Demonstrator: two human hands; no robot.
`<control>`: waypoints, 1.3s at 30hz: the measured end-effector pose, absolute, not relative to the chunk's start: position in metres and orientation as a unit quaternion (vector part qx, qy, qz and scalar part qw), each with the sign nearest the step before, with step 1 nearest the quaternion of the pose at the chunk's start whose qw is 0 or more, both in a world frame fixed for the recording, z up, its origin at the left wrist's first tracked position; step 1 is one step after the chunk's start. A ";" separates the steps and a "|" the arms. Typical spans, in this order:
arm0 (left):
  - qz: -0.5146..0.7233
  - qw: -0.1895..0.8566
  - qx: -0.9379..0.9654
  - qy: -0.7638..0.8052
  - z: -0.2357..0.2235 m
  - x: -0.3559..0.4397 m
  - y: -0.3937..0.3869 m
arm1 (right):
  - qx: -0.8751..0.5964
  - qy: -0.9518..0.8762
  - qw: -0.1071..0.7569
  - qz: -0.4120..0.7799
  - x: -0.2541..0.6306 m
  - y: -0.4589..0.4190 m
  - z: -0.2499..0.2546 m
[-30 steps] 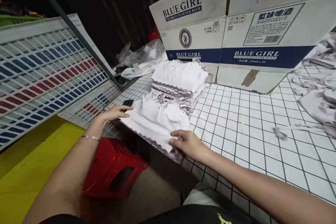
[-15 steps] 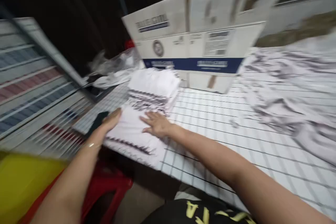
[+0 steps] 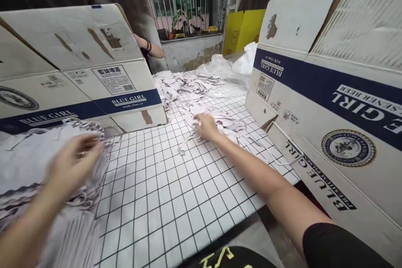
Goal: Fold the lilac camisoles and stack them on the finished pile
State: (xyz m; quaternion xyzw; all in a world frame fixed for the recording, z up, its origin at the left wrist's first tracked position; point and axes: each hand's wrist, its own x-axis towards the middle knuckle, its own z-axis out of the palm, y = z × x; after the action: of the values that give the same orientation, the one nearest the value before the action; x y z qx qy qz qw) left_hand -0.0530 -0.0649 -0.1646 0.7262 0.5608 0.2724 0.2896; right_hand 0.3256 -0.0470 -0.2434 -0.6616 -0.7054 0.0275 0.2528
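Observation:
My right hand reaches across the white gridded table and its closed fingers grip a white garment at the near edge of a loose heap of white garments. My left hand hovers, blurred by motion, over the folded stacks of white garments at the left; its fingers look spread and nothing shows in them.
A Blue Girl beer carton stands at the back left and another lies on its side at the right. Another person's arm shows behind the left carton. White bags lie at the far end near a barred window.
The view has swung right, away from the folded stacks. My right hand left the folded pile and reached out to the loose heap. My left hand lifted off the stack.

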 end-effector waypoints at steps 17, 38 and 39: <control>0.300 0.122 0.809 0.491 -0.202 0.256 0.058 | -0.730 -0.657 0.169 0.083 0.426 0.010 -0.230; 0.062 -0.027 0.780 0.622 -0.047 0.016 -0.042 | -0.677 -0.689 0.191 0.177 0.378 -0.078 -0.119; 0.053 -0.011 0.780 0.623 -0.062 0.011 -0.053 | -0.671 -0.693 0.190 0.186 0.378 -0.090 -0.123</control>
State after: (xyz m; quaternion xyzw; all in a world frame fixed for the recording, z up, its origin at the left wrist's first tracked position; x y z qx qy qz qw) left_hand 0.0112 -0.0530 -0.0624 0.7804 0.6229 0.0532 -0.0111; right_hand 0.3778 -0.0899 -0.1225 -0.6706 -0.6926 0.1860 0.1897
